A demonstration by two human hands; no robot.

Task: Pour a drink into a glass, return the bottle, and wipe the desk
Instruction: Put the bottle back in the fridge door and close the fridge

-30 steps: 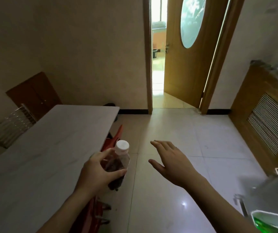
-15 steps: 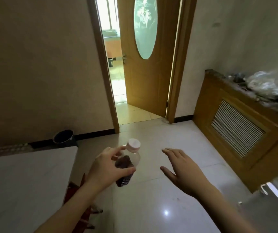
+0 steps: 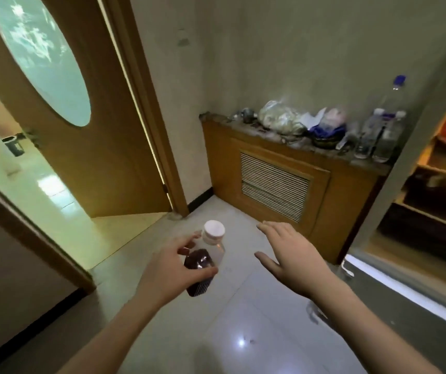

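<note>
— Where's the bottle right now?

— In the left hand, held out over the tiled floor in front of the person. It's a small clear bottle with a white cap and dark drink filling the lower part. It leans a little, cap end up and away.

— How's the grip on it?

— Clenched round the body: thumb across the near side, fingers wrapped behind, cap left free above them. The right hand is beside it, apart from the bottle, released, palm down, fingers stretched out and touching nothing.

— Anything changed since a moment ago?

— The hands sit much as they did, same hold, same spread. The view has swung right. The pale tabletop that showed at the left half a second ago is gone from sight, and the door with its oval frosted pane has slid over to the left edge.

— And what's ahead now?

— A wooden radiator cover with a slatted grille against the far wall. Its top serves as a counter, crowded with crumpled plastic bags and several clear water bottles, one tall with a blue cap. To the right, an open cabinet with wooden shelves. The floor is glossy and catches a bright spot of light.
</note>
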